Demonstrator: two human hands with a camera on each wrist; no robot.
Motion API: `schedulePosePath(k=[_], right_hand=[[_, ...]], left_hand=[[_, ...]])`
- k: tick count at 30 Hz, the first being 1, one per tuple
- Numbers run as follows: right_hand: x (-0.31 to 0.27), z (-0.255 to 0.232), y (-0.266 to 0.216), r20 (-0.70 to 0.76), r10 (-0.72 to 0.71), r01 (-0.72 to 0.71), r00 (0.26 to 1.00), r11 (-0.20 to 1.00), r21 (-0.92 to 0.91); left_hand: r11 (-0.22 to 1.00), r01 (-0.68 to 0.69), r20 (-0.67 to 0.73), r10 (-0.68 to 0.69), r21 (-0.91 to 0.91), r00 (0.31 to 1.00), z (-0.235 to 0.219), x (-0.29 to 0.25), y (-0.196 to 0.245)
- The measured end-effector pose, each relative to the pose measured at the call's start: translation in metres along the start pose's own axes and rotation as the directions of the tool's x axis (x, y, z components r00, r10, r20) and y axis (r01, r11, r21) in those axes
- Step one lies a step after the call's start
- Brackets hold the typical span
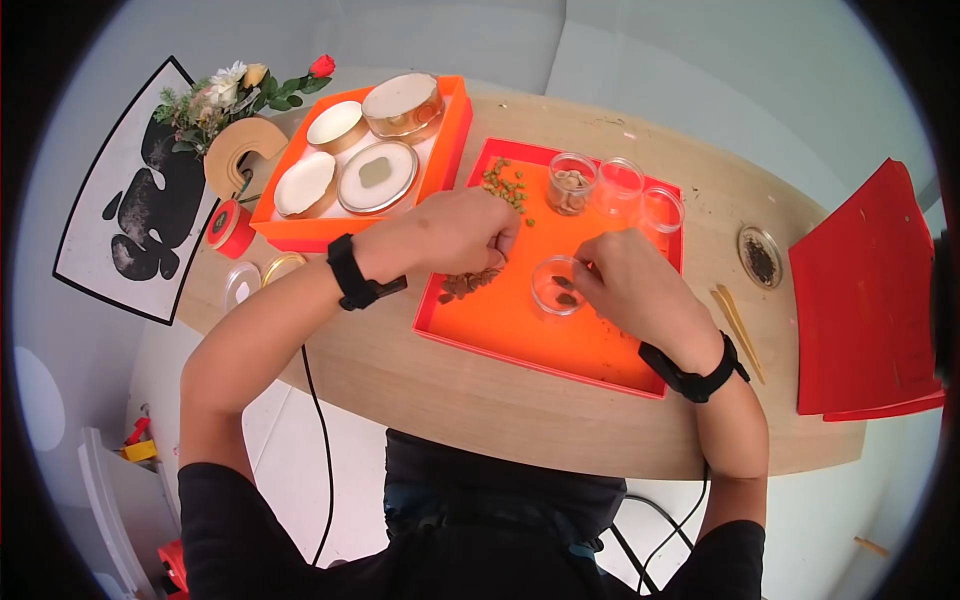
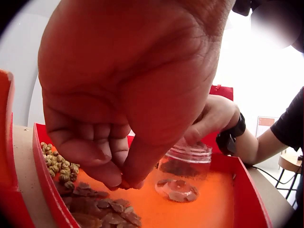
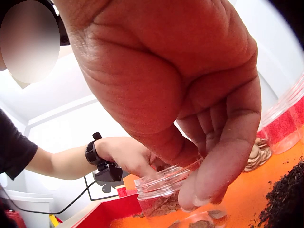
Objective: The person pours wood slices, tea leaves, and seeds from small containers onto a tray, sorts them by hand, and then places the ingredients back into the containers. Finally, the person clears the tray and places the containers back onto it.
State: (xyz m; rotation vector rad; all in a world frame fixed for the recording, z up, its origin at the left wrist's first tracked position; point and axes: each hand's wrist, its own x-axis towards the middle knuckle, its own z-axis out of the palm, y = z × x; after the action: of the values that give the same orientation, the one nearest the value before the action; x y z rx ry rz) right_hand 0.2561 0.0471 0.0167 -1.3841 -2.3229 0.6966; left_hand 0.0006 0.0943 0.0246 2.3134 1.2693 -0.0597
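Observation:
My left hand [image 1: 455, 235] is low over a pile of thin brown dried slices [image 1: 465, 287] in the left front of the orange tray [image 1: 510, 335]. Its thumb and fingertips meet in a pinch, with a small reddish-brown slice [image 2: 125, 183] showing between them. My right hand [image 1: 640, 280] grips the rim of a clear plastic jar [image 1: 553, 300] standing in the tray. Several brown slices [image 2: 178, 190] lie at the bottom of this jar. Behind the left hand, greenish-yellow dried buds [image 1: 505, 183] are spread in the tray's far left corner.
Along the tray's back stand a jar of pale round slices [image 1: 571, 190] and two clear jars [image 1: 620, 185]. Right of the tray are a dish of dark dried leaves [image 1: 760, 258], wooden sticks [image 1: 738, 330] and a red box [image 1: 860, 300]. An orange box [image 1: 455, 130] holds tins at left.

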Motion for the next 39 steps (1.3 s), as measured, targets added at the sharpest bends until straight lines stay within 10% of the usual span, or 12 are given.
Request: schedulePosePath(k=[13,16,23,28,35,39], right_hand=[[-0.001,0.0,-0.001,0.0,0.001,-0.001,1.0,0.999,0.037],[-0.001,-0.001,-0.002,0.007,0.012,-0.013,1.0,0.997,0.08],[-0.001,0.0,0.0,-0.016,-0.022,0.022,1.0,1.0,-0.005],[-0.001,-0.001,0.001,-0.011,-0.03,0.03,0.999,1.0,-0.008],[0.0,0.003,0.006,-0.029,-0.043,0.043,0.999,0.999,-0.001],[0.001,0.003,0.003,-0.005,-0.006,0.006,1.0,1.0,-0.01]], left_hand=[[0.924,-0.055,0.028,0.071,-0.378,0.997,-0.027,-0.015,0.053],[0.932,-0.213,-0.083,0.197,-0.294,0.977,-0.011,-0.003,0.041],[0.962,-0.123,-0.009,0.125,-0.244,0.992,-0.017,-0.009,0.053],[0.921,-0.384,-0.151,0.372,-0.06,0.916,0.008,0.002,0.032],[0.956,-0.199,-0.07,0.188,-0.216,0.98,-0.016,-0.012,0.047],[0.995,-0.099,-0.137,0.101,0.02,0.985,-0.016,-0.004,0.024]])
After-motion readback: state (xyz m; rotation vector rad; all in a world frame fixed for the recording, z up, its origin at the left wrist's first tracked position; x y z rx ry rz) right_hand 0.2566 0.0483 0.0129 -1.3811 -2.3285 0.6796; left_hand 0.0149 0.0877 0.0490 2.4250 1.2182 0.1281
